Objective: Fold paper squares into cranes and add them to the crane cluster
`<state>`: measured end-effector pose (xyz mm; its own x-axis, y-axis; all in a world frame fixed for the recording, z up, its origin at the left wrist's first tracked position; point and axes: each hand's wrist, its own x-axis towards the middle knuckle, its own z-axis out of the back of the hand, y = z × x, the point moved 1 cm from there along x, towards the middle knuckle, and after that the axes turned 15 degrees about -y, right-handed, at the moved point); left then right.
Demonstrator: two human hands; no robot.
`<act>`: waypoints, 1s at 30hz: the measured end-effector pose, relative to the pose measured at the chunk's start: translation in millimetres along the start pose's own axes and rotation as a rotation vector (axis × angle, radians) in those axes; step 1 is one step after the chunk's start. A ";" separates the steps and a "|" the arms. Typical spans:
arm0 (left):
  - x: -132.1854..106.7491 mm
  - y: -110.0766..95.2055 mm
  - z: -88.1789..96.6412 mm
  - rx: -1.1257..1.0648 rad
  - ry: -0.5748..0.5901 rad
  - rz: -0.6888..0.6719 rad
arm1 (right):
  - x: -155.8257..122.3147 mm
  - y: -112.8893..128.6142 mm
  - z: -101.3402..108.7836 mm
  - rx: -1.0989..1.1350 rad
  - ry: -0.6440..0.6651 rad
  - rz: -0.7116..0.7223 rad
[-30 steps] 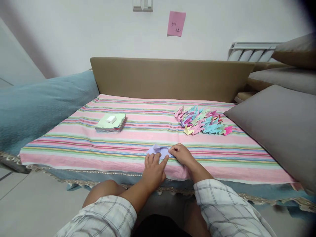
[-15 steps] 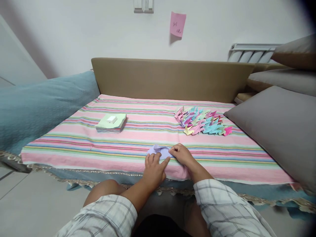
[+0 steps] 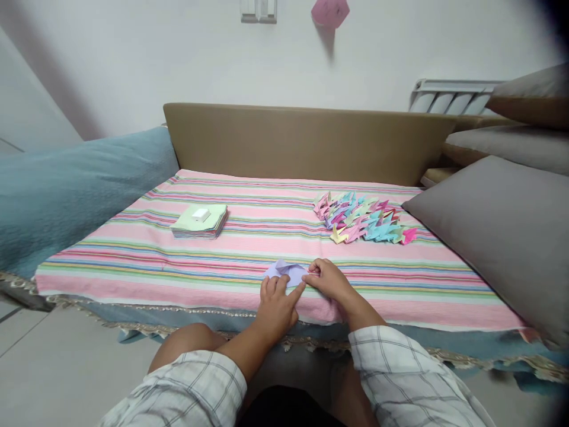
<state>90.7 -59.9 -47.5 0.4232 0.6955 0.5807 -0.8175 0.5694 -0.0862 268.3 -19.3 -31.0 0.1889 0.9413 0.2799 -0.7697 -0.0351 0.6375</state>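
Observation:
A small lilac folded paper [image 3: 284, 270] lies on the striped cloth [image 3: 249, 243] near its front edge. My left hand [image 3: 276, 303] rests on the paper's near side with fingers stretched out flat, pressing it down. My right hand [image 3: 328, 279] is at the paper's right end, its fingers curled and pinched on the paper's edge. A heap of several folded paper cranes [image 3: 360, 216] in pink, blue and green lies further back on the right. A stack of square paper sheets [image 3: 200, 221] with a small white block [image 3: 201, 214] on top sits at the back left.
A grey cushion [image 3: 498, 237] borders the cloth on the right, a teal blanket [image 3: 75, 190] on the left, a tan headboard [image 3: 306, 139] behind. A pink note [image 3: 329, 10] hangs on the wall. My knees and checked shorts [image 3: 191, 385] are below the cloth's edge.
My right hand's fingers have slid slightly left along the lilac paper. The pink note on the wall has flipped up. My left hand stays put.

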 end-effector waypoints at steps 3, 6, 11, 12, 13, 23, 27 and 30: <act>-0.2 0.3 -0.7 -0.004 0.007 -0.001 | 0.2 -2.2 1.5 0.019 0.005 0.008; -0.8 1.2 -2.0 -0.003 0.010 -0.001 | 0.9 -4.8 2.6 0.040 0.012 0.031; -2.2 2.5 -3.9 -0.012 -0.005 -0.009 | 3.2 -12.1 6.2 0.146 0.069 0.024; -2.4 2.7 -4.2 -0.012 -0.006 -0.009 | 3.6 -13.7 7.5 0.175 0.084 0.010; -2.5 2.8 -4.3 -0.012 -0.007 -0.008 | 3.8 -14.9 8.9 0.199 0.094 -0.008; -1.6 1.1 -3.0 0.009 -0.002 -0.011 | -0.8 -5.9 0.7 0.113 -0.018 0.018; -1.1 5.7 0.7 -0.023 -0.013 -0.039 | 0.6 -7.1 -2.2 0.066 0.010 0.020; -0.5 14.1 5.6 -0.076 -0.002 -0.075 | 1.7 -9.4 -2.1 0.065 0.022 0.015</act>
<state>76.9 -54.7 -44.5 0.4807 0.6490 0.5897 -0.7517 0.6512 -0.1038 274.6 -16.6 -38.0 0.1640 0.9476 0.2741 -0.7308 -0.0700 0.6790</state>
